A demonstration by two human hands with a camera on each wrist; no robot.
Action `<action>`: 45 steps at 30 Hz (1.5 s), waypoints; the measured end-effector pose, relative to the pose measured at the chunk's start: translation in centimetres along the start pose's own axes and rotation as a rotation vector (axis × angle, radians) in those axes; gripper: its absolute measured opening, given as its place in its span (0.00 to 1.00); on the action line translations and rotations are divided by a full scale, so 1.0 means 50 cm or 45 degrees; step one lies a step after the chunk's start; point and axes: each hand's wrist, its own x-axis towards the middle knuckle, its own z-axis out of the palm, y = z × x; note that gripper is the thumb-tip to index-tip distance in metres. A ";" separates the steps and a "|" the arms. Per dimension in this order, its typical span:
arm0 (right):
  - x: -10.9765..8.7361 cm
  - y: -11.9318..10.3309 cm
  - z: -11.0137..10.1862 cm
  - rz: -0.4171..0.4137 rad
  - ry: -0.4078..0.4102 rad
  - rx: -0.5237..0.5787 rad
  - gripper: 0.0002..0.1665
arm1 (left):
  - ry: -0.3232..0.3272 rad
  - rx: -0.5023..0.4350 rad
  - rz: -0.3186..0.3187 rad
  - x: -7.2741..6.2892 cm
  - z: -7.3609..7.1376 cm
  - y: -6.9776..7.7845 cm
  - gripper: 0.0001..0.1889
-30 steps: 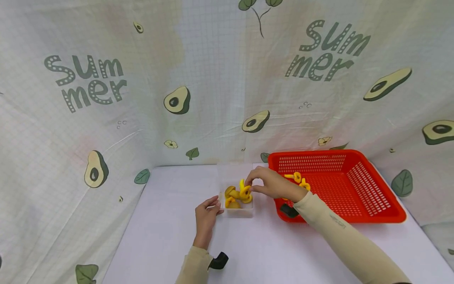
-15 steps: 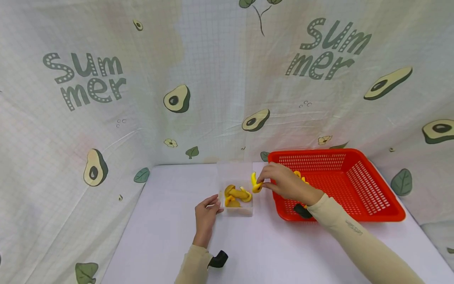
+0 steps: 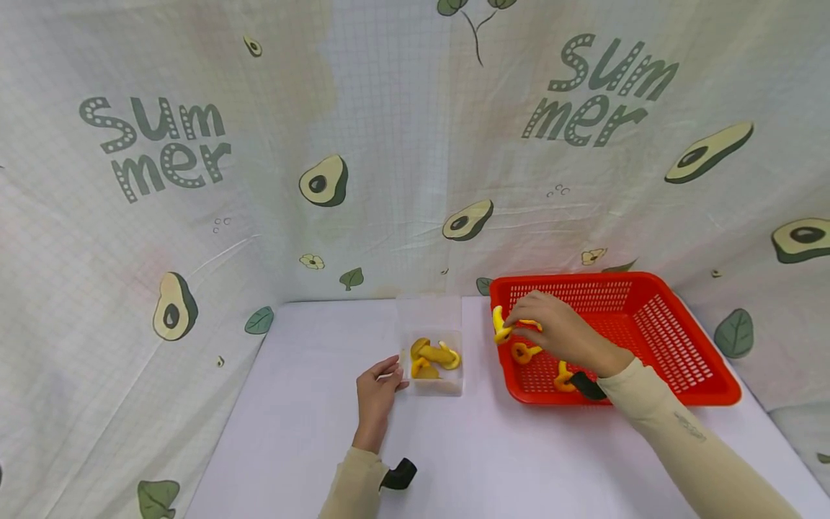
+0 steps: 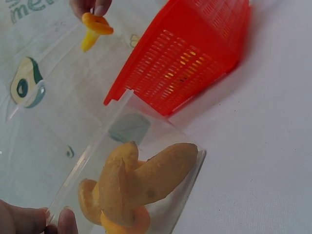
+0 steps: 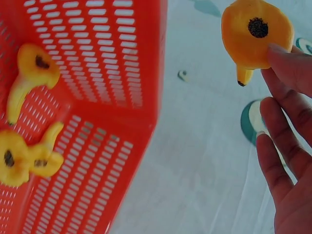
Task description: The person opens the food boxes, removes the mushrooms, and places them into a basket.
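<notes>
My right hand (image 3: 560, 331) pinches a yellow toy mushroom (image 5: 239, 36) with a dark-centred cap, between thumb and fingers. It hangs over the left side of the red plastic basket (image 3: 632, 346). Inside the basket lie several yellow mushrooms (image 5: 36, 70), partly hidden by that hand in the head view. My left hand (image 3: 377, 398) grips the left wall of a clear plastic box (image 3: 441, 388), thumb and fingertips on either side of its edge. Brown mushrooms (image 4: 163, 173) and some yellow-orange ones (image 4: 131, 222) lie heaped in the box.
The box and basket stand side by side on a white table (image 3: 292, 404), with a narrow gap between them. A patterned cloth (image 3: 389, 144) hangs behind the table. A black wrist mount (image 3: 398, 474) sticks out from the left sleeve.
My right hand has lifted the yellow mushroom out of the clear box and carried it right, over the basket's left edge. The left hand has stayed at the box.
</notes>
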 end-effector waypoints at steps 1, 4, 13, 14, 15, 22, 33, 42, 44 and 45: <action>-0.005 0.005 -0.003 0.009 0.002 -0.003 0.17 | 0.000 0.000 0.004 0.000 0.000 0.000 0.17; -0.020 0.019 -0.012 0.022 0.015 -0.013 0.17 | 0.002 0.002 0.006 -0.001 -0.001 0.000 0.17; -0.060 0.058 -0.026 0.094 -0.012 -0.126 0.16 | 0.010 0.007 -0.006 -0.002 -0.004 -0.004 0.16; -0.065 0.063 -0.027 0.102 -0.017 -0.132 0.16 | 0.011 0.004 -0.008 -0.002 -0.005 -0.006 0.16; -0.069 0.067 -0.028 0.111 -0.022 -0.139 0.16 | 0.010 0.000 -0.010 -0.001 -0.005 -0.007 0.17; -0.093 0.098 -0.048 0.182 -0.048 -0.162 0.16 | 0.016 -0.002 -0.020 -0.002 -0.004 -0.006 0.16; -0.115 0.148 -0.070 0.341 -0.178 -0.188 0.13 | 0.021 -0.001 -0.029 0.001 -0.002 -0.006 0.16; -0.118 0.195 -0.073 0.478 -0.391 -0.107 0.12 | 0.019 0.006 -0.023 0.003 0.000 -0.004 0.16; -0.120 0.205 -0.073 0.494 -0.432 -0.108 0.11 | 0.018 0.005 -0.020 0.003 0.001 -0.004 0.16; -0.120 0.210 -0.073 0.503 -0.453 -0.112 0.10 | 0.018 0.003 -0.024 0.003 0.001 -0.004 0.16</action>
